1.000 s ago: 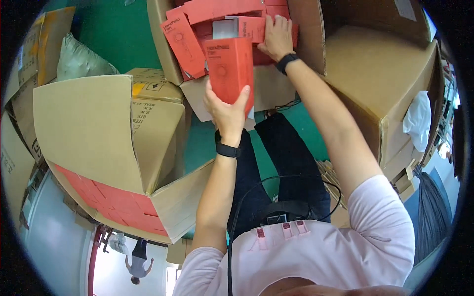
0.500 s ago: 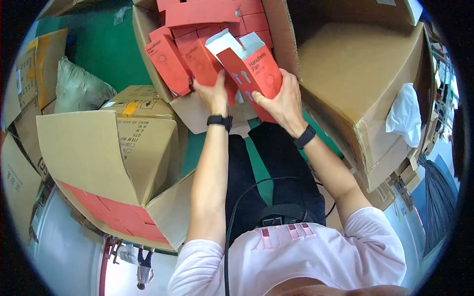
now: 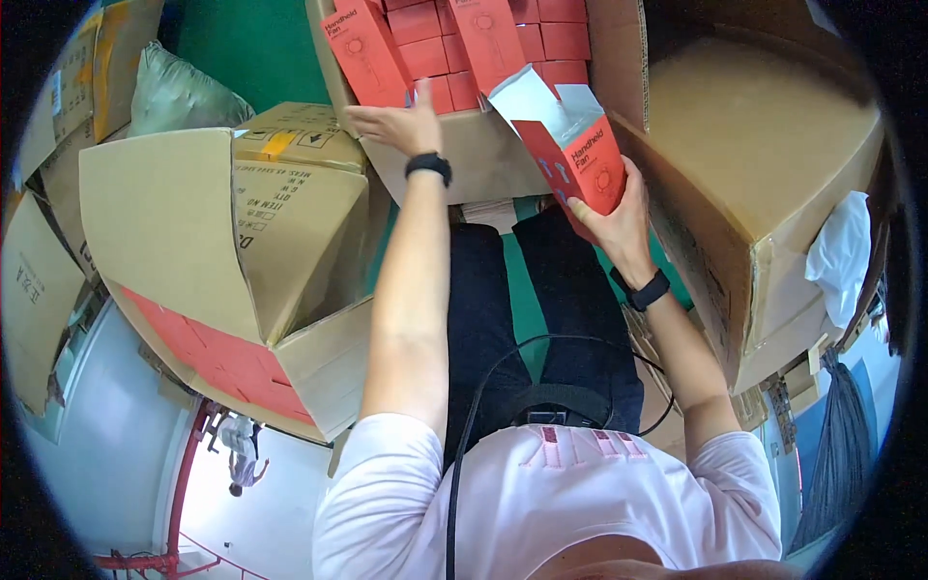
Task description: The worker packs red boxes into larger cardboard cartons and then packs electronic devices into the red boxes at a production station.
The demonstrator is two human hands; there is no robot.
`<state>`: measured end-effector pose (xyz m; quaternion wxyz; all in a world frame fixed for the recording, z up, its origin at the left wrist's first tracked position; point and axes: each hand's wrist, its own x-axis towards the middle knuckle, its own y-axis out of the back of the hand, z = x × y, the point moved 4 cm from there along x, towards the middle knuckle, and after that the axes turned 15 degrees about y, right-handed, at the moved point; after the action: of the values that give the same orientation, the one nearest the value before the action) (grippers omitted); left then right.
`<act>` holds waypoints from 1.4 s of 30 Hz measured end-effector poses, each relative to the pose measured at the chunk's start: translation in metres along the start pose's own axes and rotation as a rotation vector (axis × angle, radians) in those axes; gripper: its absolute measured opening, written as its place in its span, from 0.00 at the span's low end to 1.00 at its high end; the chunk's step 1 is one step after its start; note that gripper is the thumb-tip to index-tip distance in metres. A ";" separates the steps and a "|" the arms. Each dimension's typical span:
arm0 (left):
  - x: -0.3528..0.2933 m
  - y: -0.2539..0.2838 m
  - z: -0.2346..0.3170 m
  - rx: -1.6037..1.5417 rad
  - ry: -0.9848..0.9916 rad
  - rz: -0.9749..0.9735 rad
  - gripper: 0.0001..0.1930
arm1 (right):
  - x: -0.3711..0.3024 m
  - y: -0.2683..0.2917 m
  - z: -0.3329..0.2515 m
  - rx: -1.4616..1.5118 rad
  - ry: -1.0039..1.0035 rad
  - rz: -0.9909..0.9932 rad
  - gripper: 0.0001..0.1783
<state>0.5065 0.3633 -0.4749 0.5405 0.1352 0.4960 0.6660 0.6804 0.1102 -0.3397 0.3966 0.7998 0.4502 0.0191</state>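
Carton (image 3: 590, 162), red with white inner flaps (image 3: 527, 97), sits right of centre in the frame, clasped near its lower end by the right hand (image 3: 621, 220), thumb on the left face, fingers round the right side; low grip probably keeps the mouth and raised flaps clear, contents can't be made out. Left hand (image 3: 398, 126) is bare, fingers spread, thumb up, left of centre by the lower end of a leaning red box (image 3: 365, 58); can't tell if they touch. That box and another red box (image 3: 486, 43) at top centre lie tilted over packed red boxes (image 3: 421, 56) in the brown case (image 3: 483, 159), likely parked there because the rows make a handy shelf within reach. Vs 0.5 s ago: left hand was at a red box in the middle, now it's off it and further left with nothing in it; carton is still in the right hand but further right in frame, more apart from the packed rows; view has shifted too, and more of those rows shows below the top edge
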 end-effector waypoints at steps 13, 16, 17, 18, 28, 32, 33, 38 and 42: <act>-0.039 0.062 0.008 -0.638 -0.101 -0.377 0.48 | -0.014 0.007 -0.007 0.028 0.014 0.015 0.48; -0.094 0.099 0.001 -0.644 -0.234 -0.451 0.52 | -0.016 0.013 -0.008 0.053 0.013 0.029 0.48; -0.099 0.108 -0.005 -0.530 -0.285 -0.415 0.54 | -0.016 0.015 -0.009 0.074 0.023 0.039 0.48; -0.102 0.114 -0.011 -0.533 -0.287 -0.415 0.54 | -0.015 0.017 -0.009 0.073 0.026 0.041 0.48; -0.111 0.137 0.006 -0.496 -0.409 -0.447 0.54 | -0.013 0.020 -0.008 0.051 0.039 0.051 0.47; -0.112 0.129 0.006 -0.471 -0.375 -0.428 0.53 | -0.017 0.021 -0.005 -0.003 0.039 0.054 0.48; -0.109 0.124 0.009 -0.465 -0.371 -0.444 0.53 | -0.017 0.022 -0.003 -0.008 0.023 0.057 0.48; -0.026 0.076 -0.003 -0.297 -0.154 -0.319 0.51 | -0.015 0.038 -0.035 -0.101 0.311 0.147 0.52; 0.042 0.029 0.001 0.040 -0.211 -0.213 0.55 | -0.010 0.042 -0.062 -0.108 0.387 0.162 0.54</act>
<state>0.4742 0.4019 -0.4654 0.6543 0.1619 0.4614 0.5769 0.6801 0.1293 -0.2661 0.3422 0.7924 0.4504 0.2285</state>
